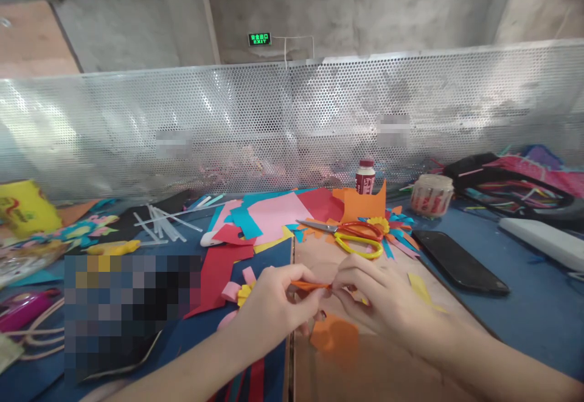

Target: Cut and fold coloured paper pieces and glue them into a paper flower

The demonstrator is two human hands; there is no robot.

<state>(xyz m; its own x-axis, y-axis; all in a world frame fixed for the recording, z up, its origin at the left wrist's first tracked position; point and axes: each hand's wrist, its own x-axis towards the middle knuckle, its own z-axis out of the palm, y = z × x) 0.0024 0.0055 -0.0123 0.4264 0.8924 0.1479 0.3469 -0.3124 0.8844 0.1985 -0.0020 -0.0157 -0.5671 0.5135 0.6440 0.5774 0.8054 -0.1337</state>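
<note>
My left hand point(285, 298) and my right hand point(371, 292) meet over a wooden board point(387, 368), each pinching an end of a narrow strip of orange paper point(310, 285). The strip looks folded, though my fingers cover its ends. Below it, a loose orange paper piece point(335, 335) lies on the board. Scissors with red and yellow handles point(360, 238) rest beyond my hands, blades toward the left. Beside my left wrist is a pink paper flower with a yellow centre point(245, 294), partly hidden.
Coloured paper sheets point(278, 213) spread behind the hands. Glue sticks point(164, 222) and a yellow glue gun point(114, 247) lie left. A dark phone point(460, 262), a jar point(431, 195) and a white box point(545, 241) are right. A bottle point(365, 177) stands before the perforated metal screen point(255, 116).
</note>
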